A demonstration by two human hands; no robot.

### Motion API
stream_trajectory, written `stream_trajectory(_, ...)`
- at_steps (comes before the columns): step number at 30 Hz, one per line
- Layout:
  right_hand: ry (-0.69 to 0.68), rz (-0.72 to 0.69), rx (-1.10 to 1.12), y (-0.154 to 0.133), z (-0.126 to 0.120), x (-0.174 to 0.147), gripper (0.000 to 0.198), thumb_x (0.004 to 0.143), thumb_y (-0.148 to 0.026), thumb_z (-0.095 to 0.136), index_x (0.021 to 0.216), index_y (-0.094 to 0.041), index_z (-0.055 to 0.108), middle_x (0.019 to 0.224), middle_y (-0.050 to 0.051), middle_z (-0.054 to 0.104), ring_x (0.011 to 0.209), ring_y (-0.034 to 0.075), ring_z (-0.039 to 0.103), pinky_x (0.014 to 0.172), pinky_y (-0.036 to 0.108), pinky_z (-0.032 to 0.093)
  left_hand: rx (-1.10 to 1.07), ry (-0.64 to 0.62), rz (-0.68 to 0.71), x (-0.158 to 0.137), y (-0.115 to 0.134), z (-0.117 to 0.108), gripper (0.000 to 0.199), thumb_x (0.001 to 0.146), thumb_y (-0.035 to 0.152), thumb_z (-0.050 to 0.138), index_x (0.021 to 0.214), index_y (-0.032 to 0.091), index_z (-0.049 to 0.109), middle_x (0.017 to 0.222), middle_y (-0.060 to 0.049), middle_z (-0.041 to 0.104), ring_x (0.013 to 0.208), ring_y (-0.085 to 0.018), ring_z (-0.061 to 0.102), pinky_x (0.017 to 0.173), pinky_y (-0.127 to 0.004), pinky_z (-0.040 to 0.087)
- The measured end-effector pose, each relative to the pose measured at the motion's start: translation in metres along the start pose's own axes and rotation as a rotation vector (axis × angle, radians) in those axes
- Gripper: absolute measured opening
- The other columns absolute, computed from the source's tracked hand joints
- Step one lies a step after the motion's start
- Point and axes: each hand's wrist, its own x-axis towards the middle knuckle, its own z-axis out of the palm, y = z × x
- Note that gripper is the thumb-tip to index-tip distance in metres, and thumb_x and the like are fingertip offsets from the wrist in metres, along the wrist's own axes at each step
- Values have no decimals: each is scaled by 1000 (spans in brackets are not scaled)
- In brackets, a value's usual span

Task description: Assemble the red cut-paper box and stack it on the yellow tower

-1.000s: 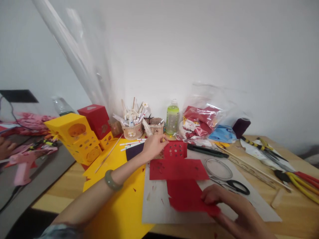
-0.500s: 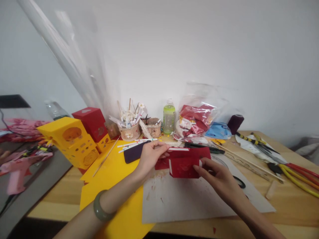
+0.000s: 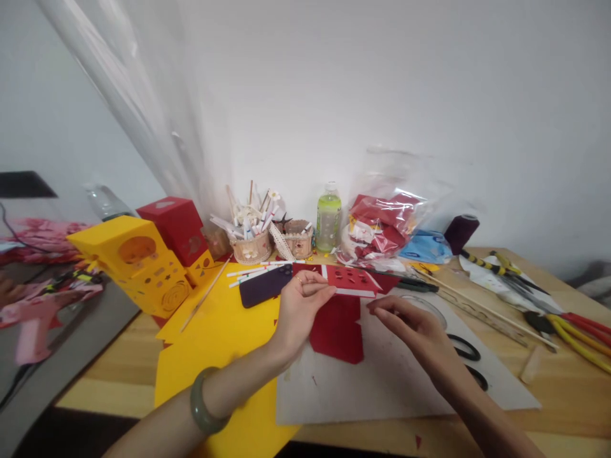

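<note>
My left hand (image 3: pixel 305 308) pinches the edge of a red cardstock piece (image 3: pixel 337 331) between thumb and fingers, above the white board (image 3: pixel 372 391). The red piece has folded panels; the upper one has small cutouts and white strips along its edges, and a flap hangs down toward me. My right hand (image 3: pixel 413 324) is just to the right of the piece, apart from it, with thumb and index fingertips close together. Anything between those fingertips is too small to make out. Black-handled scissors (image 3: pixel 465 348) lie partly hidden beside my right wrist.
Yellow sheets (image 3: pixel 224 356) lie at left, under a dark phone (image 3: pixel 265 287) and near yellow and red card boxes (image 3: pixel 138 267). Behind stand pen baskets (image 3: pixel 251 248), a green-labelled bottle (image 3: pixel 328 219) and a plastic bag of scraps (image 3: pixel 382 226). Pliers (image 3: pixel 496 270) and a ruler (image 3: pixel 482 312) lie right.
The red piece has turned: its cutout panel now faces up and a flap hangs toward me. My right hand has let go of it and moved slightly right.
</note>
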Motion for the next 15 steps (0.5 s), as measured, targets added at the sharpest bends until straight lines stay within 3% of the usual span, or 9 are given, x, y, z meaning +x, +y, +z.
stream_trajectory(5, 75, 69, 147, -2, 15, 7, 38, 70, -53, 63, 54, -20, 53, 50, -3, 49, 51, 12, 43, 51, 25, 35, -68, -36, -54, -6, -10, 4, 30, 60, 21, 78, 78, 17, 55, 70, 1, 69, 65, -9, 63, 66, -20, 45)
stream_trajectory(10, 86, 59, 222, 2, 17, 12, 41, 69, -51, 66, 52, -21, 46, 49, -4, 45, 49, 10, 41, 50, 24, 35, -265, -108, -212, -11, -6, 6, 23, 58, 18, 74, 77, 14, 61, 73, -3, 71, 72, -12, 66, 69, -21, 49)
stream_trajectory(15, 34, 60, 208, 2, 15, 15, 39, 68, -53, 67, 55, -19, 54, 49, -4, 46, 48, 10, 39, 47, 23, 35, -187, -140, -263, -7, -4, 2, 23, 58, 27, 76, 73, 12, 67, 71, -5, 71, 70, -14, 66, 60, -21, 50)
